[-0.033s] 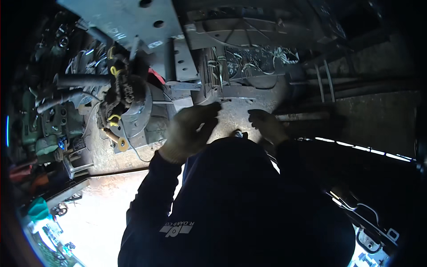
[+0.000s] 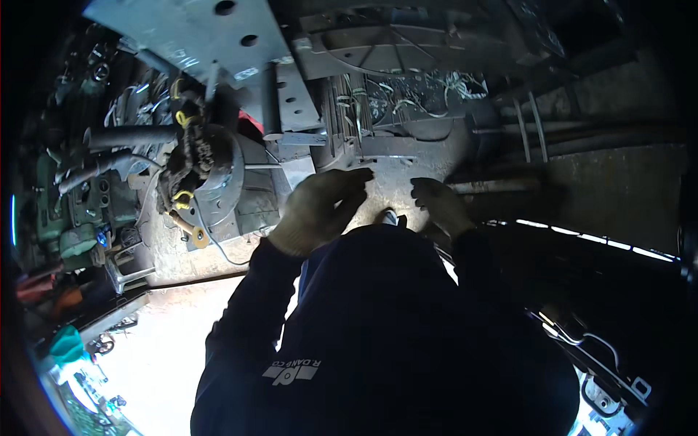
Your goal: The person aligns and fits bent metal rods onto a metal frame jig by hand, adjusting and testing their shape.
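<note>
My left hand (image 2: 316, 211), in a pale work glove with dark fingertips, is held in front of my body. Its fingers stretch to the right, and a gap shows between thumb and fingers. My right hand (image 2: 442, 205), gloved alike, faces it from the right with fingers extended. I see nothing held in either hand, and the two do not touch. Below and between them lies a worn floor (image 2: 392, 190), where a shoe tip (image 2: 390, 216) shows. Closest to the left hand is a pale flat piece (image 2: 297, 171).
A large grey plate with holes (image 2: 196, 33) juts in at upper left. Under it, a dark chain with yellow parts (image 2: 195, 149) drapes over a round metal body (image 2: 227, 174). Thin upright rods (image 2: 352, 116) stand ahead. At right are two pale bars (image 2: 529, 131).
Both hands have shifted slightly to the right in the picture. The surroundings at upper left have slid a little left and up.
</note>
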Available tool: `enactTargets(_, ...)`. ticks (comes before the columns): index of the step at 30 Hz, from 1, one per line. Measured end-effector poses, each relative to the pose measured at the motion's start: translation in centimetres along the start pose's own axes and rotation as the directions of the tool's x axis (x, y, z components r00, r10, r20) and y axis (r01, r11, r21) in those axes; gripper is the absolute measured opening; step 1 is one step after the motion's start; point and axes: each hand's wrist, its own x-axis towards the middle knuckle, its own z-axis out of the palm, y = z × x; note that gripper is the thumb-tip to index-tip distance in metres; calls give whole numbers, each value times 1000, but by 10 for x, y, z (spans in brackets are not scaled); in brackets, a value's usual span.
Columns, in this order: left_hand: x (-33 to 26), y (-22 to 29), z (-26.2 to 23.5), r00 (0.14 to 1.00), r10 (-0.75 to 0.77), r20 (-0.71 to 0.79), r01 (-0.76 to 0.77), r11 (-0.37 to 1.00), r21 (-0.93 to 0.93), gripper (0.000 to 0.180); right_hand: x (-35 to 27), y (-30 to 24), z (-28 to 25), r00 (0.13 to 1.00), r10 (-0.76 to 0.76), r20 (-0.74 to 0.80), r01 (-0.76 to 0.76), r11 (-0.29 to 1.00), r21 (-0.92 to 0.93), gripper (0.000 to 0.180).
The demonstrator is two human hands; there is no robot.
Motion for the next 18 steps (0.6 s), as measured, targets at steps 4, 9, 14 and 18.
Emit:
enactTargets(4,29,-78,96,928,-225,297,277,950,-147,26,-18,18,-31,964,161,-211,-103,959,263,29)
enactTargets(9,34,-212,187,703,-578,415,631,775,11,30,-54,65,-43,859,387,-334,-228,874,428,28)
enactTargets(14,2,-409,225,486,-847,217,822,527,215,37,-112,156,-26,756,572,-316,-473,813,340,35)
enactTargets(18,40,-451,238,444,-894,60,855,443,269,49,-179,207,-13,610,735,-296,-640,678,361,33)
